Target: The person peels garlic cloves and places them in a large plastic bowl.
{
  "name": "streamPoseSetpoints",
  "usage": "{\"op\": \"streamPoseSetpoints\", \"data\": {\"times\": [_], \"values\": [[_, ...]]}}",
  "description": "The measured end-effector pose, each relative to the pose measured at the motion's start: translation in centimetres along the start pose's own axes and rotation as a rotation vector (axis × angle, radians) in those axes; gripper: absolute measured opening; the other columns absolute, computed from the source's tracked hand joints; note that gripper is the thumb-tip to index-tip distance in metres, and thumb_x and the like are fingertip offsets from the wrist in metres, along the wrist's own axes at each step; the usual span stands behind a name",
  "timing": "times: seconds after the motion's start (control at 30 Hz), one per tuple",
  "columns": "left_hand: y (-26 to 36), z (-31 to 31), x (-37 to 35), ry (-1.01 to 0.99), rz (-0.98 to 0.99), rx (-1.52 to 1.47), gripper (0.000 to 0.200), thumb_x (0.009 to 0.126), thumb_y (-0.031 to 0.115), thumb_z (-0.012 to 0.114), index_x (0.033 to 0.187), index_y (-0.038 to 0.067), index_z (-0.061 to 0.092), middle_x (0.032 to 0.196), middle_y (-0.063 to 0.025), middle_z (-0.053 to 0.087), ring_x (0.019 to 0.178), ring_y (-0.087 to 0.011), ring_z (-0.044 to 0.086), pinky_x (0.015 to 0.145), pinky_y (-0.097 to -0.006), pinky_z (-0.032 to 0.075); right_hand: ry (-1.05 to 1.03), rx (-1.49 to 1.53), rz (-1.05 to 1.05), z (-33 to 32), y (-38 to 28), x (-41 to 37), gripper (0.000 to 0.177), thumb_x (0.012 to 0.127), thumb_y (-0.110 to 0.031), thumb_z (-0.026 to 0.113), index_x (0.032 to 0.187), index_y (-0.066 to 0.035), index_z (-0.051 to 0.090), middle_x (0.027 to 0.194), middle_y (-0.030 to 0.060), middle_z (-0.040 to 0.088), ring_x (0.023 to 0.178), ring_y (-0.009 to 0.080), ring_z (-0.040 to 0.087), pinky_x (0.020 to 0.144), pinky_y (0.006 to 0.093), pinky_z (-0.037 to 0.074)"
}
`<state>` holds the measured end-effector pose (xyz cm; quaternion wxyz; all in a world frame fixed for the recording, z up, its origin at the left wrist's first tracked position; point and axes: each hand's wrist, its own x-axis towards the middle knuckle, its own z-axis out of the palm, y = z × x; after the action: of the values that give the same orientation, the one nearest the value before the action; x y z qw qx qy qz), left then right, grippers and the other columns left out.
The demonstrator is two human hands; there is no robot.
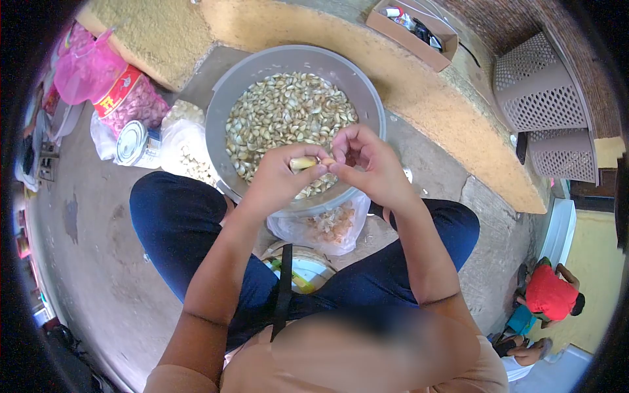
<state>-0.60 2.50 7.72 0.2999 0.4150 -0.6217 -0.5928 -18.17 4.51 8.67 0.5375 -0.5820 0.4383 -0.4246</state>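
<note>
A wide grey tub holds many garlic cloves in liquid. Over its near side, my left hand is closed round a small knife with a yellowish handle. Close beside it, my right hand pinches a small clove between thumb and finger, and the fingertips of both hands nearly meet there. The blade of the knife is hidden by the fingers.
Below the tub lies a plastic bag with peelings. On the left are a bag of pale cloves, a can and a pink mesh bag. A cardboard box sits on the ledge. Two people are at lower right.
</note>
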Motion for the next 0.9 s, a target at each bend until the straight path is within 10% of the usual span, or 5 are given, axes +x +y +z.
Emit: {"op": "streamPoseSetpoints", "data": {"times": [0.5,0.67,0.9], "values": [[-0.7,0.5,-0.3,0.321,0.278,0.441,0.017,0.071,0.009,0.063,0.087,0.004,0.06,0.081,-0.0104,0.061,0.07,-0.0224,0.059,0.062,-0.0288,0.045,0.166,0.121,0.146,1.0,2.5,0.1,0.025,0.071,0.001,0.06,0.093,-0.004,0.051,0.08,0.0011,0.053,0.073,0.0069,0.052,0.066,0.0206,0.043],[-0.8,-1.2,0.5,0.472,-0.006,0.144,0.014,0.073,0.012,0.064,0.084,0.004,0.062,0.071,-0.0055,0.062,0.061,-0.011,0.055,0.057,-0.0233,0.043,-0.388,-0.776,0.363,5.1,9.0,-1.5,0.04,0.077,-0.037,0.053,0.077,0.002,0.061,0.074,0.0222,0.059,0.069,0.0316,0.059,0.065,0.0385,0.046],[-0.7,-2.3,-0.4,0.449,-0.068,0.006,0.017,0.074,0.017,0.065,0.084,0.003,0.063,0.068,-0.0001,0.06,0.061,-0.0037,0.05,0.057,-0.0196,0.041,-0.869,-0.701,0.416,11.7,16.3,-5.3,0.047,0.069,-0.046,0.058,0.076,0.0,0.062,0.075,0.0203,0.06,0.071,0.0343,0.057,0.066,0.0405,0.045]]}}
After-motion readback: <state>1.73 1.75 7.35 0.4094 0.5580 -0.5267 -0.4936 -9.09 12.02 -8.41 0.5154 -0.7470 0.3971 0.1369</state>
